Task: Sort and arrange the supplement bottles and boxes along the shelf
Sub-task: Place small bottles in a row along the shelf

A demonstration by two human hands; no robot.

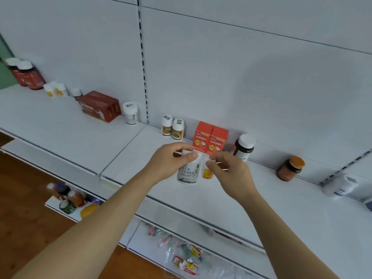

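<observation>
The left hand (171, 161) covers the white bottle's (188, 172) cap, and the right hand (227, 171) hides most of the small yellow-labelled bottle (207, 172). The blurred white bottle (340, 187) at the right and the lower-shelf packets (187, 258) are unreadable.

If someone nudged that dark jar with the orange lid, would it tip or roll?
The orange-lidded jar looks squat and wide, so probably slides rather than tips. Round sides would roll if toppled. It looks like glass, perhaps breakable.

We're in a shop aisle here: long white metal retail shelving (60, 125) with a slotted upright rail (143, 63) up the white back panel, supplement bottles and orange-red cardboard boxes (210, 137) faced along it, more packaged stock on the lower white tiers (181, 256), brown wood-look floor (24, 202).
</observation>
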